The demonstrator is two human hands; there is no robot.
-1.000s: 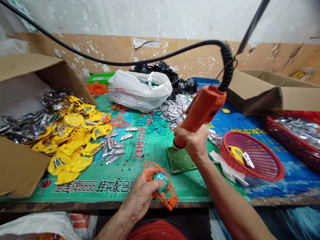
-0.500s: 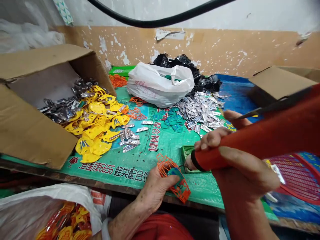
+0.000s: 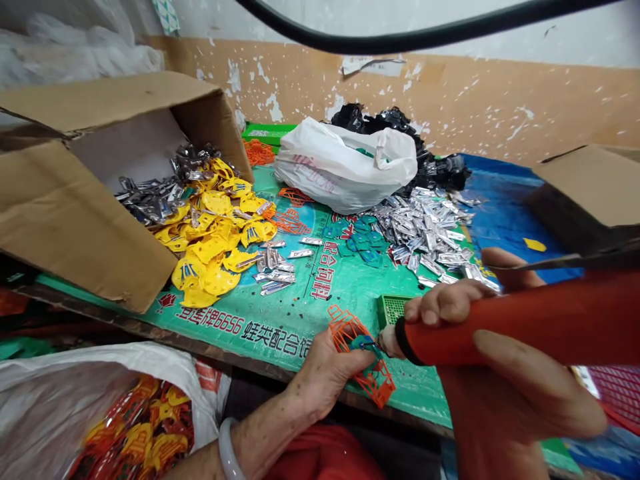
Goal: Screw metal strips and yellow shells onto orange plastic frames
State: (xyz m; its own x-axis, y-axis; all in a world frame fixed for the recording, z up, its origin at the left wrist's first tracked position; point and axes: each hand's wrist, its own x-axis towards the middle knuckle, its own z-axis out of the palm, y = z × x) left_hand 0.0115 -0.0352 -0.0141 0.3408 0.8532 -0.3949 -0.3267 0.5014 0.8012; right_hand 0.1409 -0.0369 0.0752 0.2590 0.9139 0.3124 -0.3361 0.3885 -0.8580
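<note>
My left hand (image 3: pixel 325 373) pinches an orange openwork plastic frame (image 3: pixel 383 390) at the table's front edge, thumb pressing on a small teal plastic piece (image 3: pixel 361 341) laid over it. In my right hand (image 3: pixel 530 390) is a red electric screwdriver (image 3: pixel 450 335), its fingers wrapped round the body. The pale nose of the tool points left, and its thin bit meets the teal piece or stands just over it; contact is hard to tell. Right behind the nose sits a small green mesh basket (image 3: pixel 385 311), partly hidden by the tool.
Yellow plastic pieces (image 3: pixel 215 247) spill from a tipped cardboard box (image 3: pixel 85 220). Silvery strips (image 3: pixel 425 227) lie beyond, near teal pieces (image 3: pixel 363 243) and a white plastic bag (image 3: pixel 325 173). A sack (image 3: pixel 100 363) of orange-yellow parts is lower left; a red mesh (image 3: pixel 617 393) right.
The screwdriver's nose has come from beside the basket down to the teal piece on the orange frame. My left hand keeps its hold. The whole view has shifted to the left.
</note>
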